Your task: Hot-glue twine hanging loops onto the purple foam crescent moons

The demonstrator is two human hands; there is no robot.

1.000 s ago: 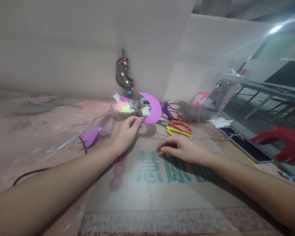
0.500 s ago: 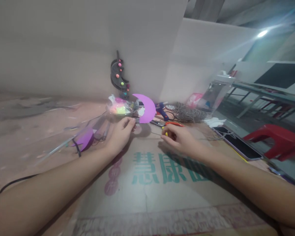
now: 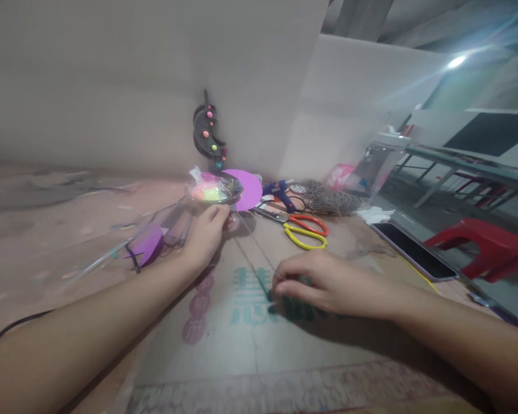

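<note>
My left hand (image 3: 209, 233) pinches the lower end of a purple crescent cutout (image 3: 251, 190), partly behind the bowl's edge from my view. A thin string (image 3: 253, 253) runs from beside that hand down to my right hand (image 3: 306, 284), whose fingers are closed on its near end. A fainter line beside it may be its shadow. Both hands are over a cardboard sheet (image 3: 224, 359) with green and red print. Scissors (image 3: 306, 230) with one orange and one yellow handle lie just beyond my right hand.
Behind the hands are a clear bowl (image 3: 211, 195) of colourful bits, a blue glue gun (image 3: 285, 195) and a twine heap (image 3: 332, 198). A dark crescent ornament with pompoms (image 3: 207, 132) is against the wall. Purple scrap (image 3: 149, 247) lies left, a phone (image 3: 414, 250) right, near a red stool (image 3: 483, 244).
My right hand has moved toward me, drawing the string out across the cardboard and uncovering the scissors' handles. The purple crescent has shifted slightly left and turned in my left hand.
</note>
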